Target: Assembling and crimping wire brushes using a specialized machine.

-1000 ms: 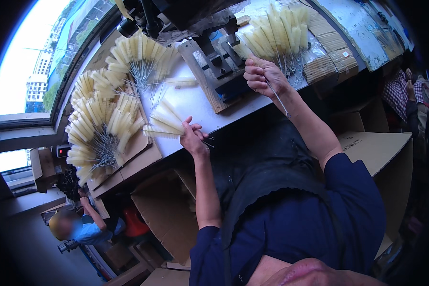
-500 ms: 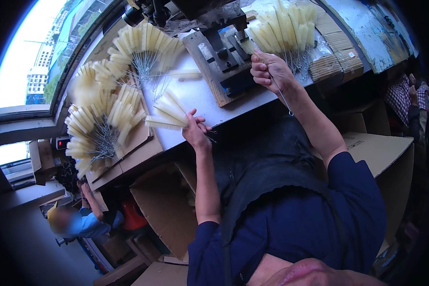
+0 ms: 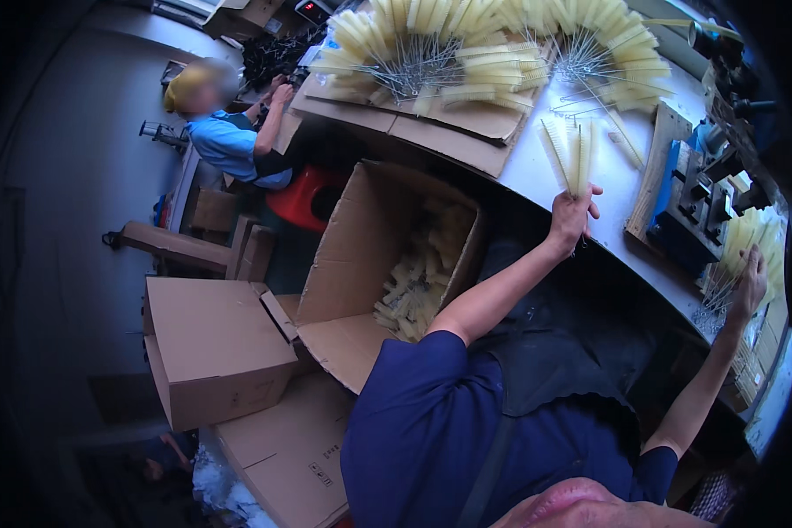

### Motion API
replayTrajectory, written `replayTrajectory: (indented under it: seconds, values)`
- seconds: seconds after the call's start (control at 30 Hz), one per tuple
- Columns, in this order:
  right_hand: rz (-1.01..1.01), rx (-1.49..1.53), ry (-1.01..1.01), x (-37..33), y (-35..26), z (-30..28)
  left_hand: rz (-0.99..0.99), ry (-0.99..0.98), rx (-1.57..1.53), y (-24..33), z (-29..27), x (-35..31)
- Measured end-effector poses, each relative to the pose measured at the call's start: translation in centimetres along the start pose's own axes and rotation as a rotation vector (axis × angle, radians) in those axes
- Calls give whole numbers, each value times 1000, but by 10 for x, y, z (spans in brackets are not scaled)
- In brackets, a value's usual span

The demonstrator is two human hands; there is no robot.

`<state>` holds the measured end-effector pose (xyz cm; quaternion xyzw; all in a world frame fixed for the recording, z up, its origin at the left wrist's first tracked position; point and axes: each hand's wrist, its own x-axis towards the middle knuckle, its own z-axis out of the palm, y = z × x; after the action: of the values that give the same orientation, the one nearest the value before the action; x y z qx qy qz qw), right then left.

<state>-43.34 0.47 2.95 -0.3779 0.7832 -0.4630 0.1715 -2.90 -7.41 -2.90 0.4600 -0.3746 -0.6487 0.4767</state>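
Note:
My left hand [image 3: 571,220] is closed round the wire stems of several bottle brushes [image 3: 575,158] with cream bristles. They fan upward over the table's front edge. My right hand [image 3: 751,283] is at the far right, beside a heap of similar brushes [image 3: 748,231] and just past the clamping fixture [image 3: 693,198]. Its fingers are bent together, and whatever lies in them is too small to make out. Between my hands sits the blue and dark metal fixture on a wooden board [image 3: 649,180].
Large fans of brushes [image 3: 502,66] lie on cardboard [image 3: 449,141] on the white table [image 3: 537,167]. Below the table, an open carton [image 3: 334,282] holds loose brushes [image 3: 421,282]. Closed cartons [image 3: 220,330] stand at left. A co-worker in blue [image 3: 224,145] works near a red stool [image 3: 304,198].
The view has swung left, bringing the open carton and co-worker into fuller sight. My right hand, earlier holding a twisted-wire stem by the fixture, is now beside the right heap. My left keeps its brushes.

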Motion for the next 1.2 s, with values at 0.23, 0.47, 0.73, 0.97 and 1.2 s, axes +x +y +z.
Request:
replayTrajectory:
  seconds: [0.23,0.47,0.73,0.97,1.2]
  values:
    - [-170,259,60,-74,-41,54,4,-162,-65,17,12,-36]
    - [83,696,-696,-136,-68,135,-50,-483,22,11,43,-79]
    - [173,969,-301,-143,-93,129,-58,-505,-63,-9,33,-93]
    - [228,867,-288,-152,-94,102,-103,-237,12,-1,12,-64]
    - [255,910,-319,-153,-84,101,-40,-149,126,7,4,-42]
